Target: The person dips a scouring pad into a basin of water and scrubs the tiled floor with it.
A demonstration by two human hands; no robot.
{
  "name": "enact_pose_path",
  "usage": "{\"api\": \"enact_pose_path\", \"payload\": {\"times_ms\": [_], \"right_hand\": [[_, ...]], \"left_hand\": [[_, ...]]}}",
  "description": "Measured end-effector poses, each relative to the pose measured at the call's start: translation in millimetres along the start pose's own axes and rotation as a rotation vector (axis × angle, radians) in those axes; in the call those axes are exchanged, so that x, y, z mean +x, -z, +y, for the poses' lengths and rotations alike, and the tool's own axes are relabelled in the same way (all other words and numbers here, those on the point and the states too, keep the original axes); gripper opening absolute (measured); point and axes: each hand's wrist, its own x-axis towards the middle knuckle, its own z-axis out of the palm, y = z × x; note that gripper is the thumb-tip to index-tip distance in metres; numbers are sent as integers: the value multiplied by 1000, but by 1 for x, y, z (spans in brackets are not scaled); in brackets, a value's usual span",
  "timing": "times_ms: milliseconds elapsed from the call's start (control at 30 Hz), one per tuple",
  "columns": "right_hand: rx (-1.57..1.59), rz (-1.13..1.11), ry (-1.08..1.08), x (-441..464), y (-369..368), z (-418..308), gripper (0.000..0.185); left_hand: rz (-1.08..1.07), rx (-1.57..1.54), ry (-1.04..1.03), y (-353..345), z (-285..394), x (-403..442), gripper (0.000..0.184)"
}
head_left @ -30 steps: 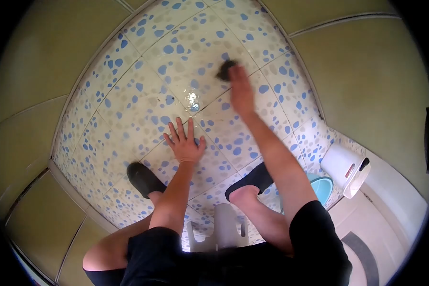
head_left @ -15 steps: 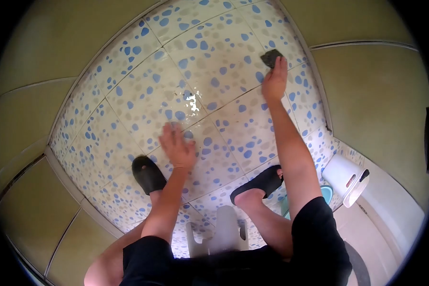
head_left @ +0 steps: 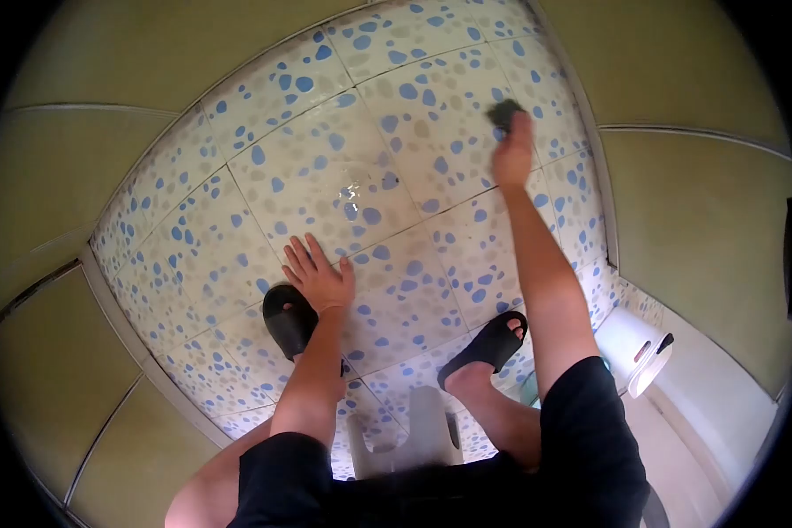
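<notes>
My right hand (head_left: 513, 158) is stretched far forward, its fingers closed on a dark green scouring pad (head_left: 504, 114). The pad is pressed to the spotted tile floor (head_left: 387, 317) and slightly blurred. My left hand (head_left: 321, 277) lies flat with fingers spread, palm down on the tiles, near the toe of the black slipper (head_left: 289, 321) on my left foot. A wet, shiny patch (head_left: 352, 198) is on the floor between the two hands, and small dark specks lie near it.
Green wall panels (head_left: 695, 202) border the floor on both sides. A white plastic bin (head_left: 629, 343) stands at the right, with part of a teal basin (head_left: 530, 387) near my right leg. A pale plastic stool (head_left: 424, 422) is below me. My right foot wears another black slipper (head_left: 497, 345).
The view has turned a little. Against the tiles, the scouring pad in my right hand has moved left. My left hand, blurred before, now rests flat, slightly further left on the floor.
</notes>
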Motion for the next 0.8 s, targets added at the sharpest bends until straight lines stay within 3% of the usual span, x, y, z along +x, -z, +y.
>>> {"api": "enact_pose_path", "payload": {"times_ms": [167,367,433,567,700,800], "right_hand": [[-18,38,-132,-5,-6,-8,61],[244,-300,332,-59,-38,-160,61],[294,-383,384,-74,-39,-188,60],[178,-312,287,-43,-32,-135,58],[26,-84,-48,-16,-5,-39,58],[-74,-13,-122,-10,-3,9,58]], "left_hand": [[-24,16,13,6,2,1,84],[-2,20,-1,7,3,1,89],[-7,16,5,6,2,1,88],[-20,-10,4,9,2,1,88],[-51,-5,27,11,5,5,86],[-42,-8,24,14,5,3,84]]}}
